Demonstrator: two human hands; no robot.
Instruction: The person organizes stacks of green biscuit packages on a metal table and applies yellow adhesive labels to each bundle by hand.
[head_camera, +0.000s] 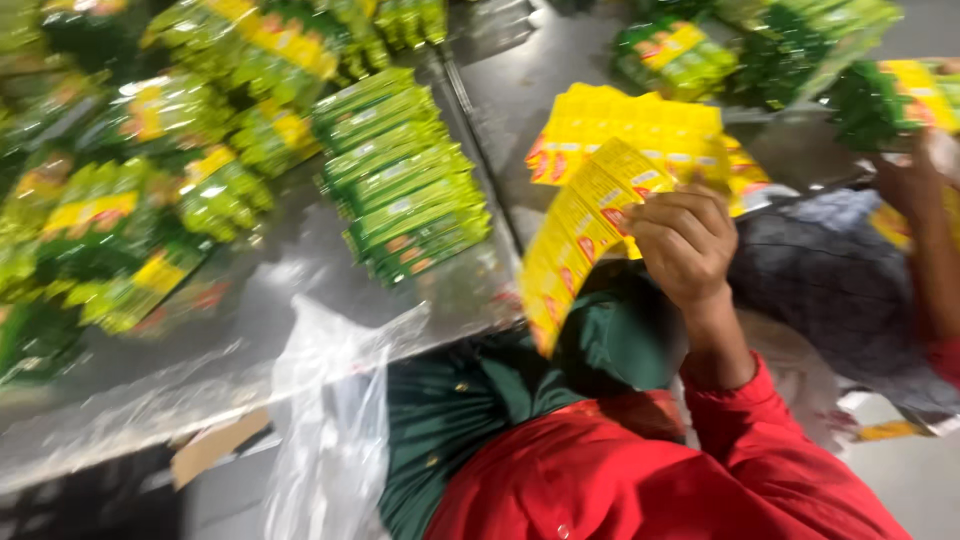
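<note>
Steel table (300, 250) stretching away above and left of the left hand (685, 245), heaped with green packets (410, 180) well apart from it. Yellow sachet strips (620, 150) fanned just above and left of that hand, fingers clamped shut on the bunch's lower edge. Worth keeping the pinch low and firm, strips squared against slipping. Right hand (915, 185) off to the far side, blurred — probably touching a green-and-yellow pack (890, 95), grip impossible to tell.
</note>
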